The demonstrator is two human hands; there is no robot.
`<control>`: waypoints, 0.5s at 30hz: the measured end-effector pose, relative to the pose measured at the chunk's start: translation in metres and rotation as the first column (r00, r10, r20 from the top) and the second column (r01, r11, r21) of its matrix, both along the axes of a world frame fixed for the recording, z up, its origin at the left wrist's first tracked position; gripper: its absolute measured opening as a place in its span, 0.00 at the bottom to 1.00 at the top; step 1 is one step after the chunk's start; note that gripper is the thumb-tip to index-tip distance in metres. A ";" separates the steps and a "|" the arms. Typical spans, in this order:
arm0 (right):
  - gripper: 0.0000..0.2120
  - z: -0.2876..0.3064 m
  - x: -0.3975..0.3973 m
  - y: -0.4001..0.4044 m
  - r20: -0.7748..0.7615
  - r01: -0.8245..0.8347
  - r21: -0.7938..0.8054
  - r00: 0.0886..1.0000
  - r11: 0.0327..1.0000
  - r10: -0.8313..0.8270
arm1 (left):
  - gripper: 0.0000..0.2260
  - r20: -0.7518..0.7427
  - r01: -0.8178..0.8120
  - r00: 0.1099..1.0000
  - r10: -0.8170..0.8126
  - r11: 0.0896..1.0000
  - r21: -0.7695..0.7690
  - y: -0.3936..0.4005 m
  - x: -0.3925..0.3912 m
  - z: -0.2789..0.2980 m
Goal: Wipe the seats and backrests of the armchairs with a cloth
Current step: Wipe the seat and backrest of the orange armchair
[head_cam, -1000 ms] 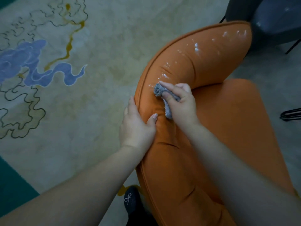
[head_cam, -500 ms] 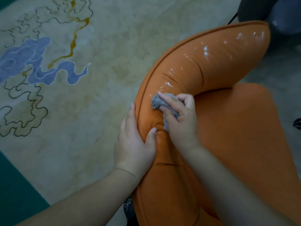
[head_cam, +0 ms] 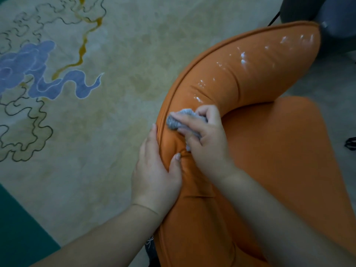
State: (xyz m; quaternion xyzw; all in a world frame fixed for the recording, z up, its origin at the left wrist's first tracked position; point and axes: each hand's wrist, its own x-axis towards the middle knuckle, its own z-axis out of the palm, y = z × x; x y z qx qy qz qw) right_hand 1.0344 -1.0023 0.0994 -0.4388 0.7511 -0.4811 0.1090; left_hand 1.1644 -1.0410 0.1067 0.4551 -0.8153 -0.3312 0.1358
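A pale patterned carpet (head_cam: 96, 112) spreads under an orange armchair, whose curved backrest (head_cam: 240, 78) arcs round the seat (head_cam: 289, 151). On the backrest's top, the grey cloth (head_cam: 179, 120) lies bunched under the right hand (head_cam: 208, 139), whose fingers curl round it and press it down. The left hand (head_cam: 156, 170) clasps the backrest's rim just beside it, thumb inside. Wet, shiny streaks beyond the cloth suggest that stretch is wiped; the dry near part and seat likely remain. A dark chair (head_cam: 327, 16) is cut off at the corner.

We seem to be in a lounge.
We see a patterned carpet (head_cam: 81, 116), an orange armchair (head_cam: 279, 151) and a dark chair (head_cam: 335, 18).
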 end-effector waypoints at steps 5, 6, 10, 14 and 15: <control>0.14 0.008 -0.030 -0.030 -0.142 0.048 0.017 0.989 0.999 -0.045 | 0.35 0.002 0.001 1.000 -0.001 1.000 -0.012 0.001 0.000 -0.001; 0.14 0.009 -0.037 -0.039 -0.139 0.087 0.008 0.987 0.996 -0.085 | 0.35 -0.001 0.001 1.000 -0.001 1.000 -0.016 0.001 0.000 -0.001; 0.16 -0.002 -0.016 -0.022 -0.084 0.168 -0.045 0.982 0.985 -0.172 | 0.35 -0.005 -0.002 1.000 0.002 1.000 -0.008 0.001 0.002 -0.001; 0.18 -0.004 0.002 0.003 -0.054 0.113 -0.064 0.992 0.992 -0.116 | 0.35 -0.003 0.011 1.000 -0.011 1.000 0.011 0.001 0.001 0.002; 0.17 -0.003 -0.008 -0.003 -0.090 0.103 -0.049 0.990 0.993 -0.107 | 0.35 0.001 0.009 1.000 -0.009 1.000 0.012 0.001 0.001 0.002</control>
